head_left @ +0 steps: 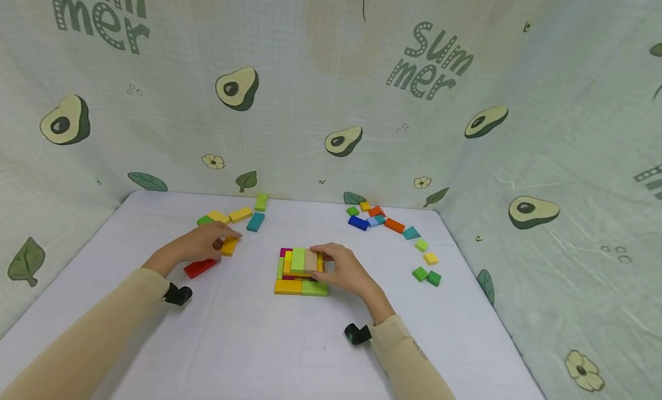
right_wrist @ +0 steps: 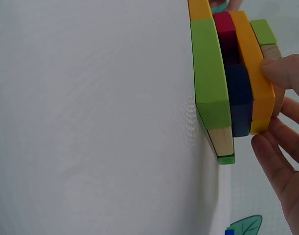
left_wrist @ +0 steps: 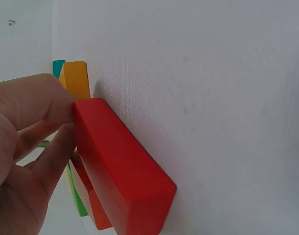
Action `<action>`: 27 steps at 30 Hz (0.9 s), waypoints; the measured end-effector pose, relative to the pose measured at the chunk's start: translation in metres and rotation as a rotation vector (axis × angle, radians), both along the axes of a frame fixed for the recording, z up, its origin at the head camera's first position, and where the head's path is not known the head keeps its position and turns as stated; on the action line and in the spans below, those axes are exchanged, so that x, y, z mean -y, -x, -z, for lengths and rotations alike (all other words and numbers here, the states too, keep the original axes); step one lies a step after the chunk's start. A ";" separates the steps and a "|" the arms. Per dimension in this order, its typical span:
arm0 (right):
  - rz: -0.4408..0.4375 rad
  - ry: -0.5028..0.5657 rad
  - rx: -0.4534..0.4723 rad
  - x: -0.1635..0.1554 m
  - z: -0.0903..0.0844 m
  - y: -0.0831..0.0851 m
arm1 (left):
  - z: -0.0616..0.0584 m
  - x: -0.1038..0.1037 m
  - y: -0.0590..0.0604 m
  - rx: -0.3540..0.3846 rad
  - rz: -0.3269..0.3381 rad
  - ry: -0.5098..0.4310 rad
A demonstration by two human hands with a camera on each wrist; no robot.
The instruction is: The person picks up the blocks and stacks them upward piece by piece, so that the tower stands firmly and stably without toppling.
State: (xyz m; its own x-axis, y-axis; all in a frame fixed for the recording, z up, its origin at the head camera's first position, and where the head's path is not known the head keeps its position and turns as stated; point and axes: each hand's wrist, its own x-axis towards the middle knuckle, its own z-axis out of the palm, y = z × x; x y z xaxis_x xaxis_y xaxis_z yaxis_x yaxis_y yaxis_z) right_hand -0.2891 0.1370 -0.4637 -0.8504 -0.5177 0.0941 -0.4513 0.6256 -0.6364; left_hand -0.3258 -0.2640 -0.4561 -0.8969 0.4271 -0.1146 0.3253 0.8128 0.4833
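Near the table's middle stands a layered stack of coloured wooden blocks (head_left: 301, 287). My right hand (head_left: 343, 268) pinches a beige wooden block (head_left: 310, 261) on its top layer, thumb at the near end and fingers at the far end. Beside it on that layer lies a light green block (head_left: 297, 259). At the left, my left hand (head_left: 201, 243) reaches down between a red block (left_wrist: 122, 152) and a yellow-orange block (head_left: 230, 247). Its fingertips are partly hidden behind the red block in the left wrist view, so a grip cannot be made out.
Behind the left hand lie more yellow blocks (head_left: 240, 215), a teal block (head_left: 256, 222) and a light green one (head_left: 261, 203). Several small blocks, including a blue one (head_left: 358, 223) and a green one (head_left: 434, 279), curve along the right. A patterned cloth (head_left: 289, 49) hangs behind the table.
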 end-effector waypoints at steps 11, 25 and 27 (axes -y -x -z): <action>-0.007 0.005 0.006 0.000 -0.001 0.000 | 0.003 -0.004 0.000 -0.039 0.048 0.026; 0.001 -0.001 0.013 0.001 -0.002 0.000 | 0.006 -0.006 -0.004 -0.149 0.085 0.032; 0.003 -0.001 0.012 0.001 -0.002 0.000 | 0.007 -0.009 -0.004 -0.155 0.091 0.036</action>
